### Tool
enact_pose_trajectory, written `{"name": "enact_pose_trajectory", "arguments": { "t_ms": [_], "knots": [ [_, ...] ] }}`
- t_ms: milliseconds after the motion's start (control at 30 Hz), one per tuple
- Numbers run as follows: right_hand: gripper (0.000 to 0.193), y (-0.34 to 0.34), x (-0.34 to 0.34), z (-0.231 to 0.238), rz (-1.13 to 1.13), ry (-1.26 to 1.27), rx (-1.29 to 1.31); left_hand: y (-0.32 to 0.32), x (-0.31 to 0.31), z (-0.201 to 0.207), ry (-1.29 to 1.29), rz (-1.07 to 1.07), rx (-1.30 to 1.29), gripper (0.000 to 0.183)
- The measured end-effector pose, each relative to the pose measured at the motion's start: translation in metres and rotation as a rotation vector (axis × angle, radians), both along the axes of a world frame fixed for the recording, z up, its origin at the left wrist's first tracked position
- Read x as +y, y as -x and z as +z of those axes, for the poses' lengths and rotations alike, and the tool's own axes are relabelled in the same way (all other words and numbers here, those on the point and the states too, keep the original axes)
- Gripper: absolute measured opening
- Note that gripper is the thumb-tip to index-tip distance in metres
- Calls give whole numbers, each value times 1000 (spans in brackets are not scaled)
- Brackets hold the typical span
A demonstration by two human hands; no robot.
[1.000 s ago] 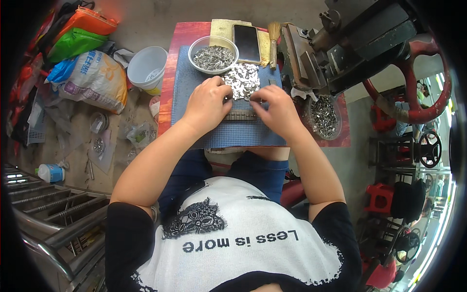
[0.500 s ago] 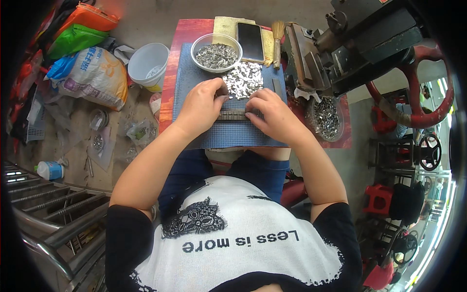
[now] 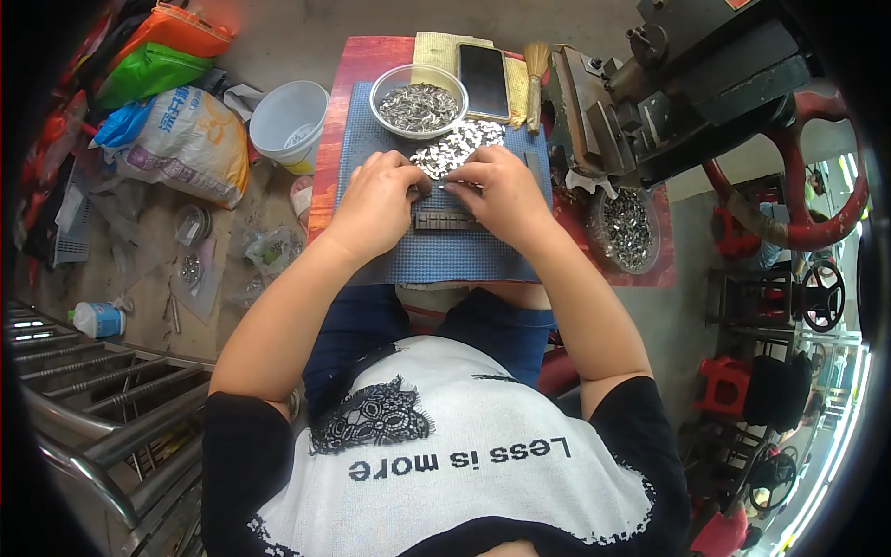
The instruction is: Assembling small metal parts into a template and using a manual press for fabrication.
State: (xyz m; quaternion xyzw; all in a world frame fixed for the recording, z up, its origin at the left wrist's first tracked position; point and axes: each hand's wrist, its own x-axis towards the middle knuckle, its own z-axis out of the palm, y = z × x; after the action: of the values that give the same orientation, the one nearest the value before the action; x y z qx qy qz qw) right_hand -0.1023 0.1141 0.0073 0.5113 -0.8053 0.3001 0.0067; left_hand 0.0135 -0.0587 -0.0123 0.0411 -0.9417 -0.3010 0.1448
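Note:
A loose pile of small shiny metal pieces [image 3: 461,147] lies on the blue textured mat [image 3: 464,266]. At its near left edge is my left hand [image 3: 379,200], fingers curled and thumb against the fingertips. My right hand [image 3: 504,193] faces it from the other side, thumb and forefinger pinched near the pile; a tiny bright bit shows between the hands. What either hand holds is too small to make out. A slotted metal bar [image 3: 445,222] lies on the mat just below my fingers, its right end partly under my right hand.
Beyond the pile stands a clear bowl [image 3: 418,104] of metal pieces. A phone [image 3: 483,82] lies on yellow cloth beside a straw brush [image 3: 535,82]. To the right are a machine press [image 3: 603,121] with a red handwheel and a tub of metal parts [image 3: 624,230]. A white bucket [image 3: 288,121] stands left.
My right hand has moved left and away from me, from the bar's right end to the pile. The pile's near edge now spreads further left. My left hand has shifted only slightly.

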Motion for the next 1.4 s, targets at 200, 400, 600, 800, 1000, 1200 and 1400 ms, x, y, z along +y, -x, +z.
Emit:
{"name": "enact_pose_trajectory", "arguments": {
  "t_ms": [200, 400, 600, 800, 1000, 1200, 1400],
  "knots": [
    [16, -2, -5, -6, 10, 3, 70, 2, 3, -2, -16, 54, 23, 13],
    [15, -2, 24, 4, -133, 75, -281, -1, -1, 14, -380, -121, -209, 15],
    [15, -20, 31, 3, -88, 81, -480, -5, 3, 25, -206, -103, -269, 17],
    [17, -16, 40, -7, 17, 57, -271, -8, -18, 22, -327, 43, -142, 19],
    [12, -13, 39, -10, 15, 45, -317, -6, -14, 12, -259, 170, -119, 12],
    [12, -11, 0, 0, -50, 100, -197, -4, -17, 5, -265, 201, -47, 10],
    [9, 1, -26, -16, -28, -14, 76, -1, -15, 4, -312, 201, -3, 11]
  ]
}}
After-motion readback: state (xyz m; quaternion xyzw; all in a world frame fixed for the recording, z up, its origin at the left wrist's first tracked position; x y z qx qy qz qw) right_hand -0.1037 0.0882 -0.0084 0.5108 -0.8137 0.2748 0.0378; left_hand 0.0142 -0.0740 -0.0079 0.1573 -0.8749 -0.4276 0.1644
